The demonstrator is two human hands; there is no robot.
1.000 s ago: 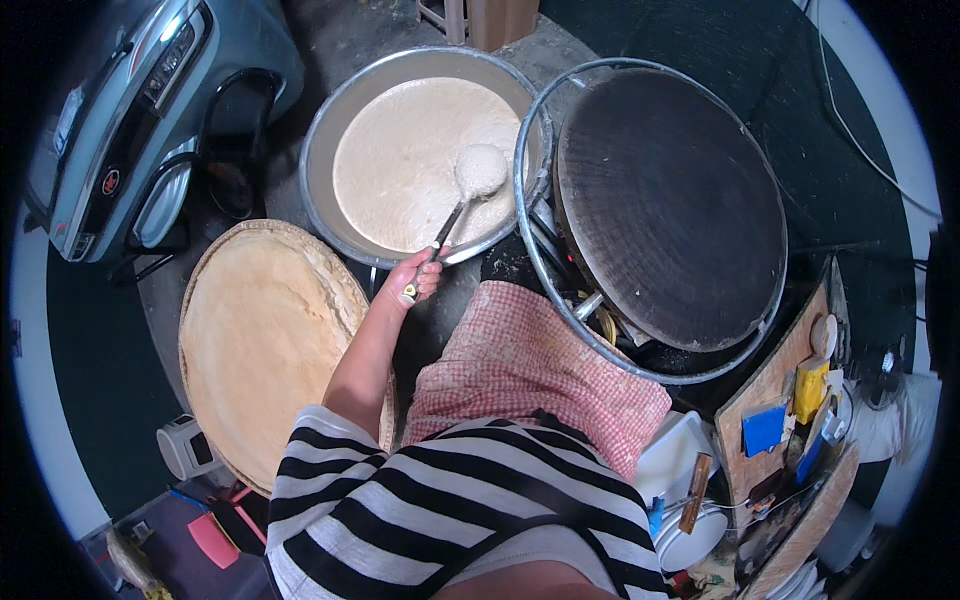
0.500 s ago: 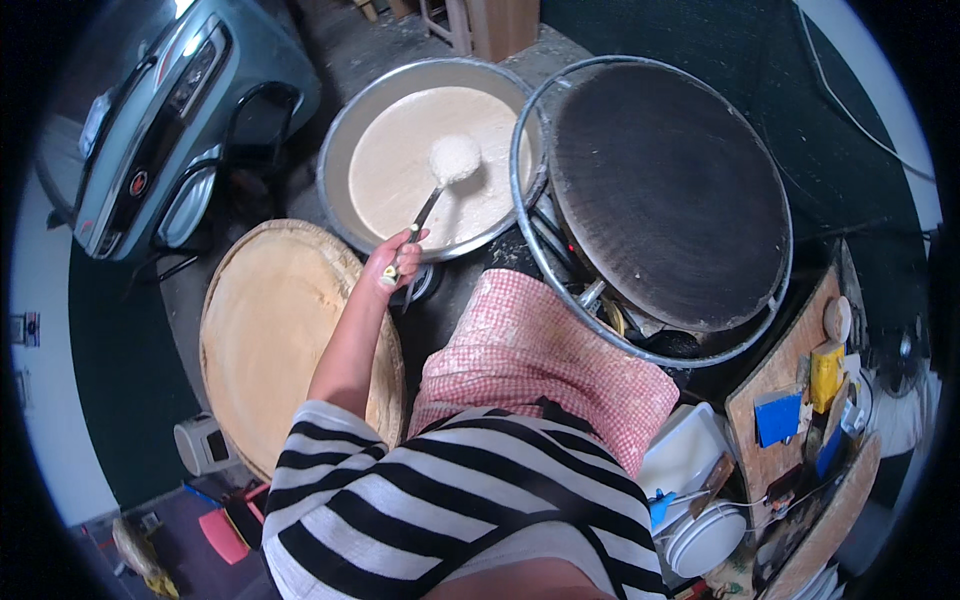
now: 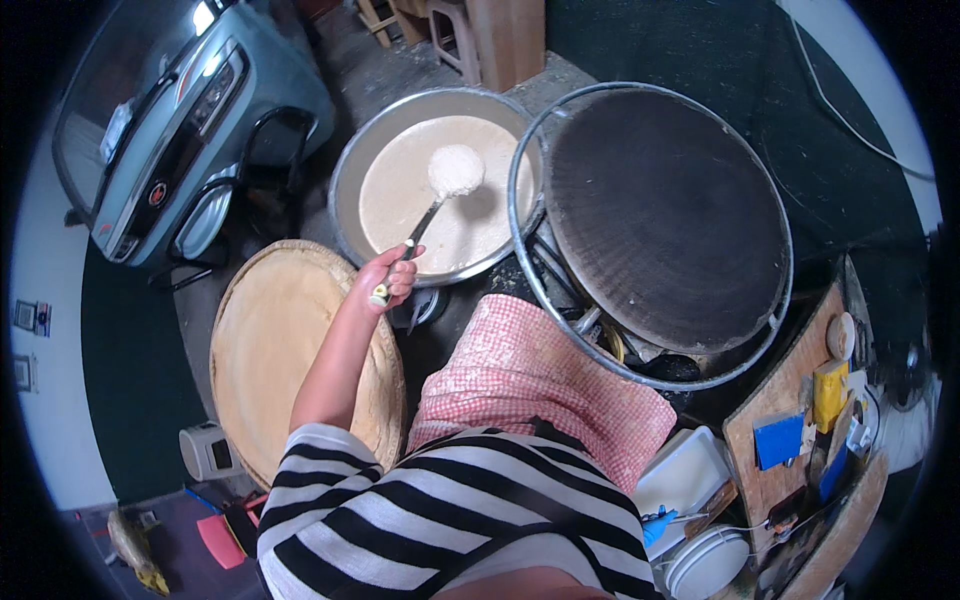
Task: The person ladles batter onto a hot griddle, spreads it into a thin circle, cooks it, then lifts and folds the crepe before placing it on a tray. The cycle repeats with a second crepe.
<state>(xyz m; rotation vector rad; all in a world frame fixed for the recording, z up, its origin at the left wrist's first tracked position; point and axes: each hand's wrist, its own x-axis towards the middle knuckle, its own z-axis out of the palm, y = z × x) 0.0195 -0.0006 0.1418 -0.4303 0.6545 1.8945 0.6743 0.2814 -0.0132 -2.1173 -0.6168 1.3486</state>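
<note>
My left hand [image 3: 388, 278] is closed round the handle of a ladle [image 3: 418, 232]. Thick, pale batter heaps its bowl, which is held over a wide metal basin [image 3: 352, 232]. More of the same beige batter [image 3: 405, 190] fills much of the basin, and the ladle casts a shadow on it. Right of the basin lies a large round dark griddle [image 3: 665, 220], its surface bare, with a metal ring [image 3: 515, 195] around it. At my left forearm stands a big round stack of thin tan flatbreads or pancakes [image 3: 285, 350]. My right hand is out of sight.
A blue-grey vehicle [image 3: 175, 150] stands at the far left. Wooden stools [image 3: 450, 40] are at the back. To my right are a wooden board [image 3: 775, 410] with a blue box [image 3: 780, 440] and yellow box [image 3: 829, 395], a white tray [image 3: 690, 465] and round white lids [image 3: 708, 565].
The view has tilted, so the surroundings sit lower in the picture. The filled ladle stays over the basin, slightly farther back relative to it, still in my left hand.
</note>
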